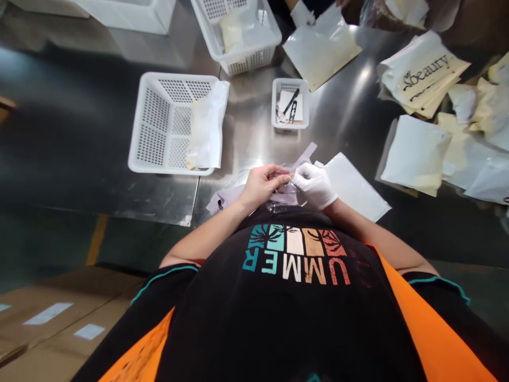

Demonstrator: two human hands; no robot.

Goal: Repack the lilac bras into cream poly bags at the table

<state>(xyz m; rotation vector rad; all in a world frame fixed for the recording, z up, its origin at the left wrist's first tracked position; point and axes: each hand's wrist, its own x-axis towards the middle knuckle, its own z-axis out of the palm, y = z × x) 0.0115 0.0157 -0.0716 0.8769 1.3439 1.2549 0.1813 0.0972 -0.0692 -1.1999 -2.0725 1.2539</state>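
Observation:
My left hand point(262, 184), bare, and my right hand point(315, 184), in a white glove, meet close to my body over a steel table point(99, 122). Both pinch a thin pale lilac piece of fabric in clear plastic point(278, 193) that lies crumpled under them and spreads left to the table's front edge. The fingertips of the two hands almost touch. A flat white plastic bag point(353, 185) lies just right of my gloved hand.
A white perforated basket point(159, 124) with a folded bag sits left. A small white basket point(290, 103) holding thread snips stands ahead, a larger one point(238, 37) behind it. Piles of white and cream bags point(429, 79) fill the right. Another person's gloved hand point(302, 13) shows at the far edge. Cardboard boxes point(51, 318) lie low left.

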